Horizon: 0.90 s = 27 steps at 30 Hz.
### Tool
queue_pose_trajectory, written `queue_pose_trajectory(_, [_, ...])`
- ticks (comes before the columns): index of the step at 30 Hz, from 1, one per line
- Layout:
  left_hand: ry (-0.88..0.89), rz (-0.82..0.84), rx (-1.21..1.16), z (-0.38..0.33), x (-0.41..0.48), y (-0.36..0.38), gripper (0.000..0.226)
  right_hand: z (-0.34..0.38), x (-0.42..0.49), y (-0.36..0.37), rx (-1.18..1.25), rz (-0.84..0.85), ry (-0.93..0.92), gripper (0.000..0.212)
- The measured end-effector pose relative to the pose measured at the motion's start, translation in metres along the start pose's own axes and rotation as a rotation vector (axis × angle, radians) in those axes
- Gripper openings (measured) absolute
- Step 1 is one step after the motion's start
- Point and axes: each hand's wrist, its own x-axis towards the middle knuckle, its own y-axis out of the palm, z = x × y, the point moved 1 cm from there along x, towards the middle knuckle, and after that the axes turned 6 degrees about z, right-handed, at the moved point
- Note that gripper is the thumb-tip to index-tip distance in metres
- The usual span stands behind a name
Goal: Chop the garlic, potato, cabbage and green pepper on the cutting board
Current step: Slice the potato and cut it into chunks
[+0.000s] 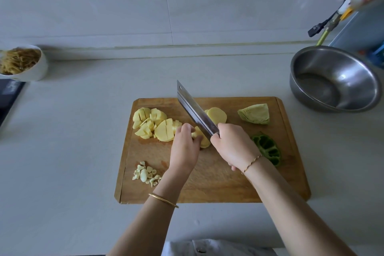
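A wooden cutting board (218,181) lies on the counter. My right hand (232,143) grips a cleaver (194,112), its blade slanting up and left over the potato. My left hand (185,147) presses on a potato slice (200,137) beside the blade. Cut potato pieces (152,123) are piled at the board's upper left, and uncut slices (217,115) lie behind the blade. Chopped garlic (146,173) sits at the lower left. A cabbage wedge (255,114) rests at the upper right, with a green pepper half (268,147) below it.
A steel bowl (332,78) stands on the counter at the right, past the board. A white bowl of shredded food (22,62) sits at the far left by a dark stove edge (9,97). A tiled wall rises behind the counter.
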Motion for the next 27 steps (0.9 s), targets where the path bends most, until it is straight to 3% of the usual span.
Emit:
queue_pose_trajectory(13, [-0.005,-0.013,0.002,-0.002,0.001,0.002,0.017,0.012,0.011,-0.009,0.013,0.144,0.093,0.023])
queue_pose_trajectory(16, [0.005,-0.025,0.011,-0.001,0.0,0.002,0.016,0.014,0.013,-0.011,0.024,0.176,0.107,0.011])
queue_pose_trajectory(27, [0.007,-0.022,0.019,-0.003,0.0,0.001,0.009,0.009,0.023,0.011,-0.019,0.135,0.08,0.017])
